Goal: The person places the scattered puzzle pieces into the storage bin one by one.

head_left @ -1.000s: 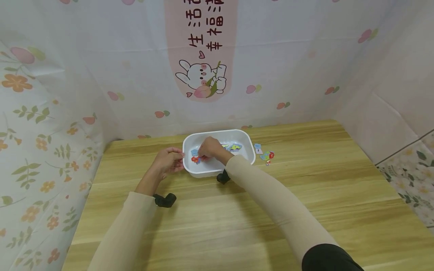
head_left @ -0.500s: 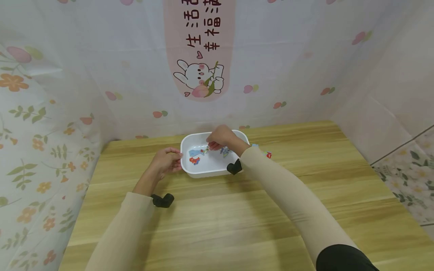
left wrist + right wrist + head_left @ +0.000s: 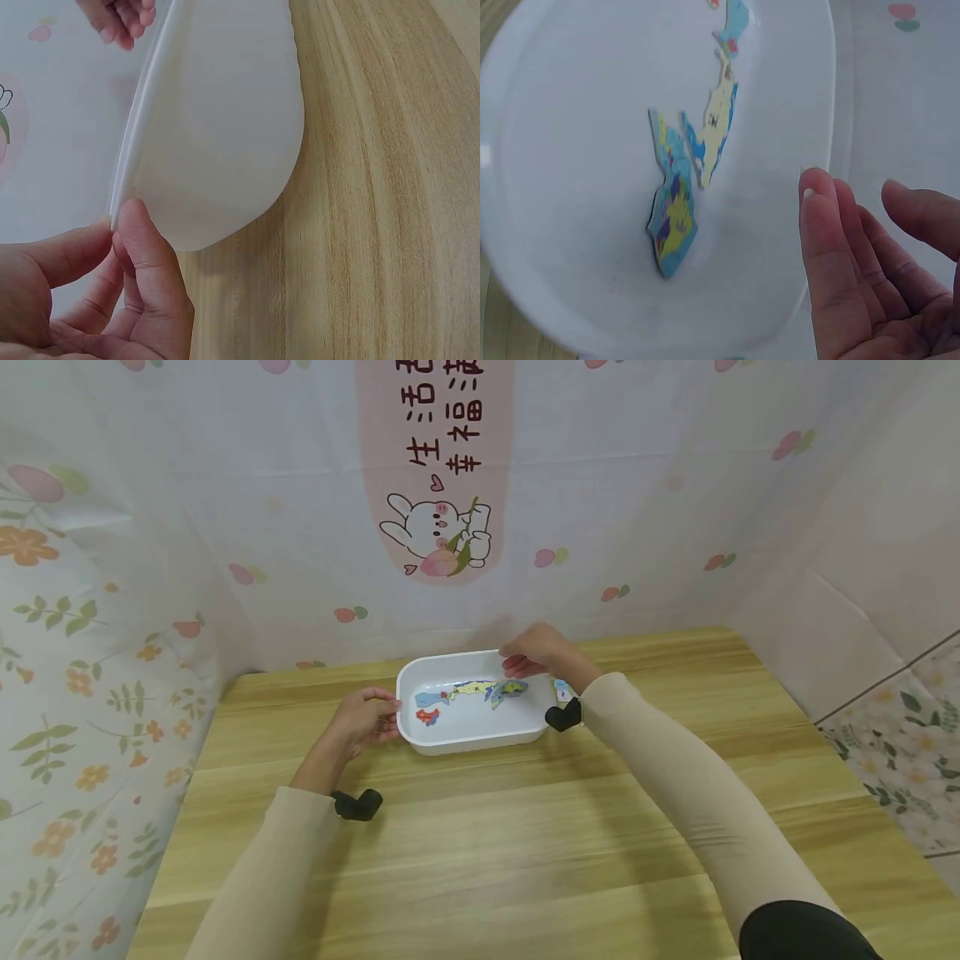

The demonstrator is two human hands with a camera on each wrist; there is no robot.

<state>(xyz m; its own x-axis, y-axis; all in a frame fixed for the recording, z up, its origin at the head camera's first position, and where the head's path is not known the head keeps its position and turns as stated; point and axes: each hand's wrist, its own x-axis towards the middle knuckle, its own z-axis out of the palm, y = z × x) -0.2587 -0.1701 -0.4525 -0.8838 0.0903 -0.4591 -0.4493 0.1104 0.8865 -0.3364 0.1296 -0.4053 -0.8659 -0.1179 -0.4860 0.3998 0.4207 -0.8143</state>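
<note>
A white plastic tray (image 3: 472, 731) holds several flat, map-like puzzle pieces. In the head view a red piece (image 3: 427, 717) lies at its left end, near a light-blue piece (image 3: 431, 700). A pale-yellow piece (image 3: 468, 687) lies along the back. Toward the right is a blue-and-yellow piece (image 3: 676, 225), side by side with the pale-yellow one in the right wrist view. My left hand (image 3: 365, 720) pinches the tray's left rim between thumb and fingers. Above the far right rim is my right hand (image 3: 538, 647), its thumb apart from its fingers and nothing between them.
Loose pieces, one a light-blue-and-white piece (image 3: 562, 690), lie on the wooden table (image 3: 480, 843) right of the tray, partly hidden by my right wrist. A patterned cloth (image 3: 600, 527) hangs behind the table and another flowered sheet (image 3: 97, 693) stands at the left.
My right hand has moved from the left end of the tray to its far right rim, uncovering the pieces inside. My left hand still holds the left rim.
</note>
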